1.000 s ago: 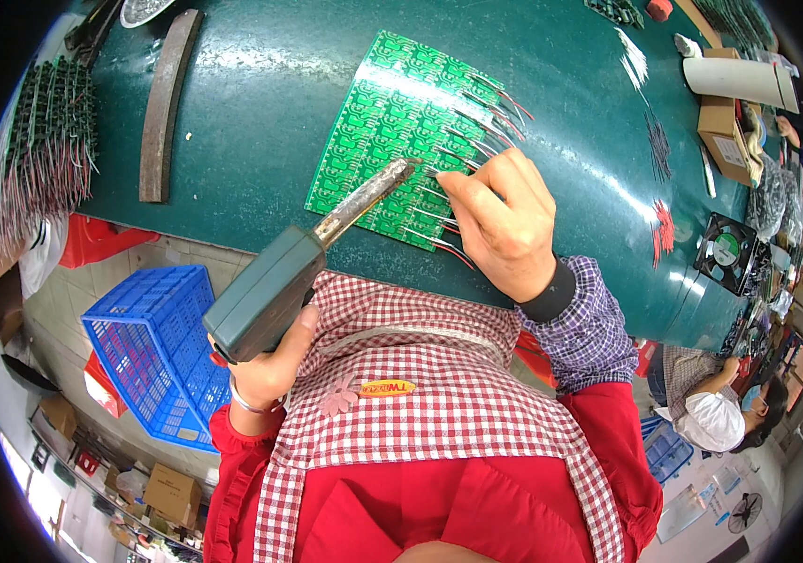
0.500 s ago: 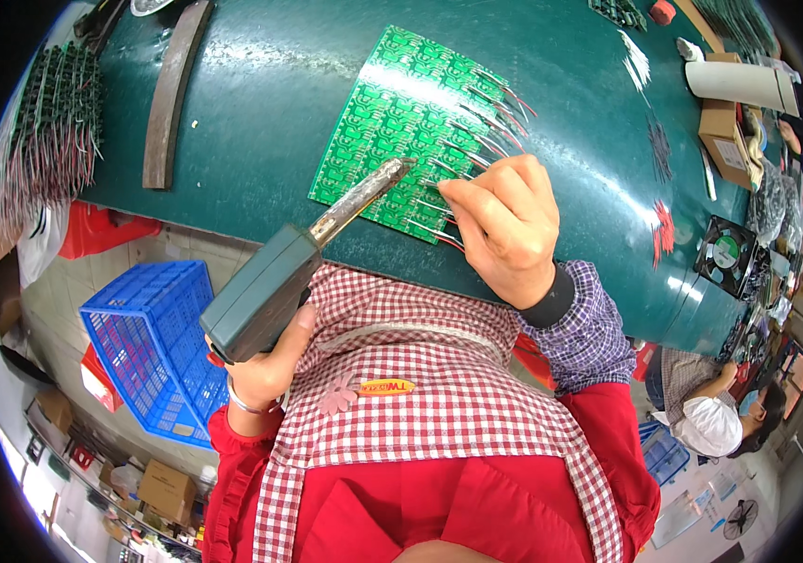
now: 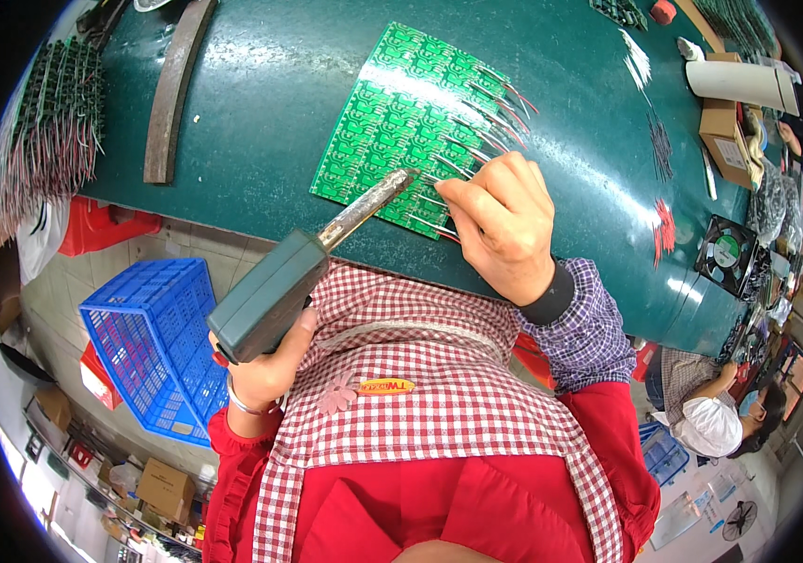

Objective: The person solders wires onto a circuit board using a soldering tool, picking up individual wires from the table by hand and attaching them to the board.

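Observation:
My left hand (image 3: pixel 275 371) grips the handle of a dark green soldering gun (image 3: pixel 270 296). Its long metal tip reaches over the lower right part of a green circuit board panel (image 3: pixel 392 103) lying on the table. Beside the tip, my right hand (image 3: pixel 506 225) is closed in a pinch at the panel's right edge, on what looks like a thin wire, mostly covered by the fingers. Several red, black and white wires (image 3: pixel 488 141) stick out along that same edge. Whether the tip touches the board, I cannot tell.
A brown bar (image 3: pixel 171 94) lies left on the green table (image 3: pixel 260 113); wired boards (image 3: pixel 45 131) are stacked beyond it. White strands (image 3: pixel 636 61), black wires (image 3: pixel 658 145), red wires (image 3: pixel 663 230) and a fan (image 3: pixel 725 246) lie right. A blue crate (image 3: pixel 152 347) stands below; another person (image 3: pixel 711 422) sits right.
The soldering gun has shifted slightly right, its tip a little lower on the panel. My right hand has moved slightly left and up, still pinching. The panel has barely shifted.

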`<state>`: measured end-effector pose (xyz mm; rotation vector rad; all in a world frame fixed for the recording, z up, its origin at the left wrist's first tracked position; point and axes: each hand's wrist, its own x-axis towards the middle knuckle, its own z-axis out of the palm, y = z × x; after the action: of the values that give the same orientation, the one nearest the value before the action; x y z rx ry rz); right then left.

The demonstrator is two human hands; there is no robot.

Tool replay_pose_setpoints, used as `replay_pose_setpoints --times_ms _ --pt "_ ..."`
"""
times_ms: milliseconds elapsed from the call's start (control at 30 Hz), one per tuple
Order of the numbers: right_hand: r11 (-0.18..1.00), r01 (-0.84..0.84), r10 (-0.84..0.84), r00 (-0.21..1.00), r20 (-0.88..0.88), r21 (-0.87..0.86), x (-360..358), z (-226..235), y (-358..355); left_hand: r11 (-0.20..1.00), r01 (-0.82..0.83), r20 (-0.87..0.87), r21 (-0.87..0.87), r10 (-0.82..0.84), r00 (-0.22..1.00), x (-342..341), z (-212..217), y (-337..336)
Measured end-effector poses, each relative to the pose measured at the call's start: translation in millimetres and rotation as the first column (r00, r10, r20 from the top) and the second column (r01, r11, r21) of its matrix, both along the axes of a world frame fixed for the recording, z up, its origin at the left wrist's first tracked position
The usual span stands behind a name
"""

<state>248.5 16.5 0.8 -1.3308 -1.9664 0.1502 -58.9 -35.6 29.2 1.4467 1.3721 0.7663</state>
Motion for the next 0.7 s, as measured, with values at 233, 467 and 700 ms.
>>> replay_pose_setpoints --times_ms 233,467,700 --pt "1.0 0.0 0.001 1.0 0.017 -0.008 0.2 0.6 -0.8 0.998 0.01 -0.047 0.058 -0.007 0.999 6.2 1.7 3.4" --pt "1.0 0.001 -0.001 1.0 0.028 -0.001 0.0 0.1 0.0 0.995 0.06 -0.043 0.082 -0.056 0.997 5.9 1.3 5.0" --pt "1.0 0.003 -0.003 1.0 0.029 -0.001 -0.4 0.8 0.4 0.999 -0.037 0.043 0.003 0.037 0.998 3.5 -0.3 -3.7"
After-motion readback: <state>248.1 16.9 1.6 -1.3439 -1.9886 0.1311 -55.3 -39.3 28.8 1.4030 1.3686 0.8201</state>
